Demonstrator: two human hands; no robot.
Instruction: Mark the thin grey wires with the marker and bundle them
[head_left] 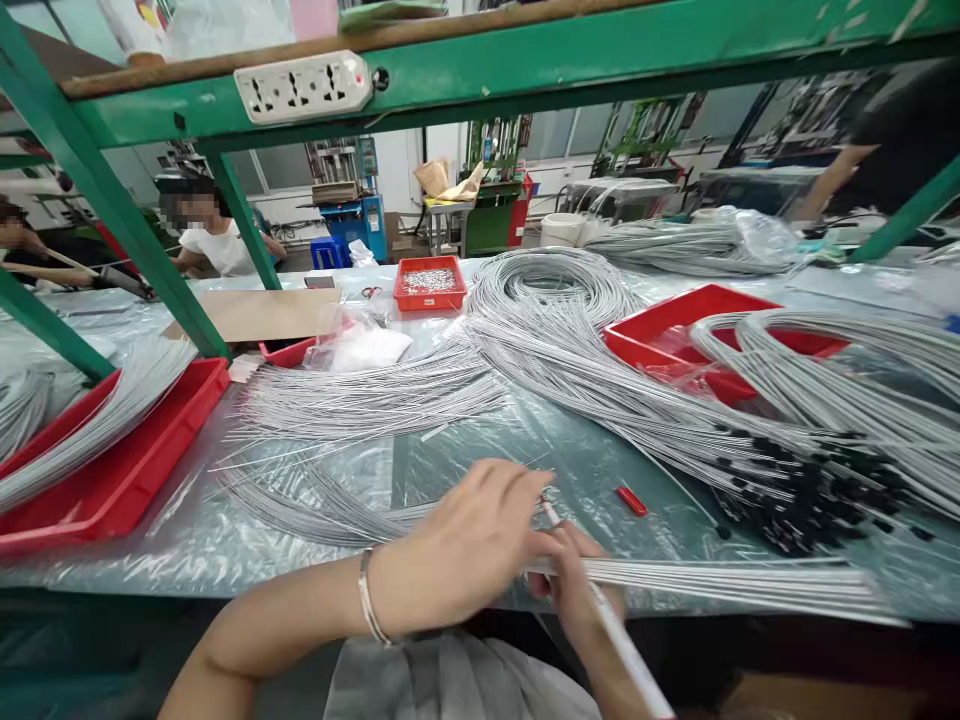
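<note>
My left hand (469,545), with a bracelet at the wrist, is closed over a bundle of thin grey cables (735,585) near the front edge of the table. Its fingers bend down toward the cables, partly hiding them. Right beside it, my right hand (577,585) is closed around a slim white marker pen (626,650). The pen slants, tip up near my left fingers, with a red end low at the right. A red pen cap (631,500) lies on the table to the right of my hands.
Cut grey cables (367,395) lie ahead, beside a large coiled bundle (547,285) and black-ended cables (817,495). Red trays stand left (161,450) and right (694,305); a small red bin (430,300) holds small metal parts. A green frame (525,65) spans overhead. Other people sit beyond.
</note>
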